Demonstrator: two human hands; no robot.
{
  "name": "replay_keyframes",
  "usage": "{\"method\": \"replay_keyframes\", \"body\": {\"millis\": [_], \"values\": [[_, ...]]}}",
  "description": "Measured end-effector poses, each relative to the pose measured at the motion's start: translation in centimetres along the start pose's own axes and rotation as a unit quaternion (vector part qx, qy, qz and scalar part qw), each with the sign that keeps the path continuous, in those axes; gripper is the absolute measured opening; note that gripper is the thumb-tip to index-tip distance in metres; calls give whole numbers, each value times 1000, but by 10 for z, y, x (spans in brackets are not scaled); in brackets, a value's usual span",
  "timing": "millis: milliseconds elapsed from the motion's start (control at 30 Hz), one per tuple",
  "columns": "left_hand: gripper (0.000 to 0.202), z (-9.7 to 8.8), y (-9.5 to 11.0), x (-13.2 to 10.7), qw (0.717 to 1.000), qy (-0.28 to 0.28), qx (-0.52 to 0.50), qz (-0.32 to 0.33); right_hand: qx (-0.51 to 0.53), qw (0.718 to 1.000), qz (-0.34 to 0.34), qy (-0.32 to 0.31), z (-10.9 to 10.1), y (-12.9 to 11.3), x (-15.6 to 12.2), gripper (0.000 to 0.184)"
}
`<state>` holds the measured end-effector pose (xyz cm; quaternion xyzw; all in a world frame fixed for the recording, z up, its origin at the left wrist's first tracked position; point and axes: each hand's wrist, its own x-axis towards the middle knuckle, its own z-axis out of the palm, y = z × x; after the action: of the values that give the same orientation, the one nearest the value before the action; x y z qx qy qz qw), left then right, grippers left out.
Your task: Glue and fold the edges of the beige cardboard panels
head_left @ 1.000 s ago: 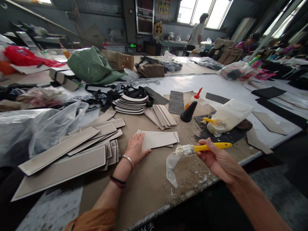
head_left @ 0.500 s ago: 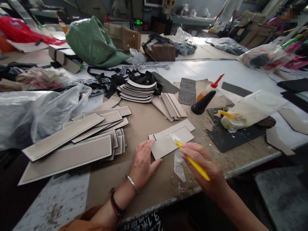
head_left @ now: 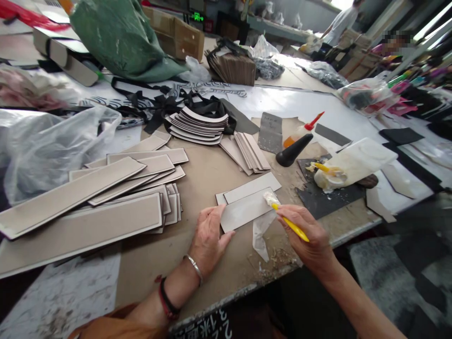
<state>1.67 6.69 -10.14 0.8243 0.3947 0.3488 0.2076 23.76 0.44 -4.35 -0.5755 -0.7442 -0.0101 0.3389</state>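
Observation:
My right hand (head_left: 307,235) grips a yellow-handled brush (head_left: 294,230), its bristles coated in white paste and touching a grey rectangular panel (head_left: 247,212) near its right end. My left hand (head_left: 208,235) holds that panel's left end, thumb at the near corner and fingers over the edge. A second pale panel (head_left: 257,184) lies just behind it, partly overlapped. Below the panel a translucent scrap (head_left: 260,242) rests on the brown board. To the right, a white container (head_left: 365,157) lies on its side with creamy paste and another yellow handle at its mouth.
Long beige panels (head_left: 81,223) are heaped at left, with curved pieces (head_left: 197,125) and narrow strips (head_left: 251,153) stacked behind. A black cone (head_left: 293,151) and a red-tipped bottle (head_left: 298,134) stand to the right. Farther back are a green bag (head_left: 123,42) and a person (head_left: 342,26).
My right hand has moved the brush rightward along the panel toward its far right corner. My left hand keeps its place on the panel. The camera view has shifted slightly.

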Motion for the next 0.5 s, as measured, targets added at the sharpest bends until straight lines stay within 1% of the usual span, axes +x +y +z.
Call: {"method": "replay_keyframes", "body": {"millis": [33, 100, 167, 233, 267, 333, 433, 500], "values": [[60, 0, 1, -1, 1000, 2, -1, 3, -3, 1000, -5, -5, 3, -8, -1, 33], [56, -1, 3, -5, 1000, 7, -7, 6, 17, 1000, -7, -12, 14, -35, -3, 33], [53, -2, 5, -8, 1000, 9, -16, 3, 79, 997, 14, -18, 24, -63, -6, 33], [52, -2, 6, -10, 1000, 7, -22, 0, 148, 988, 39, -26, 28, -80, -9, 31], [52, -2, 6, -11, 1000, 4, -23, 0, 170, 983, 59, -22, 27, -81, -10, 28], [54, -2, 8, -13, 1000, -4, -21, 3, 165, 979, 117, 8, 18, -74, -13, 21], [58, -1, 11, -15, 999, -22, -25, 12, 86, 973, 197, 83, -4, -52, -14, 12], [60, 0, 14, -17, 999, -35, -30, 23, 44, 968, 219, 114, -16, -41, -15, 10]]}}
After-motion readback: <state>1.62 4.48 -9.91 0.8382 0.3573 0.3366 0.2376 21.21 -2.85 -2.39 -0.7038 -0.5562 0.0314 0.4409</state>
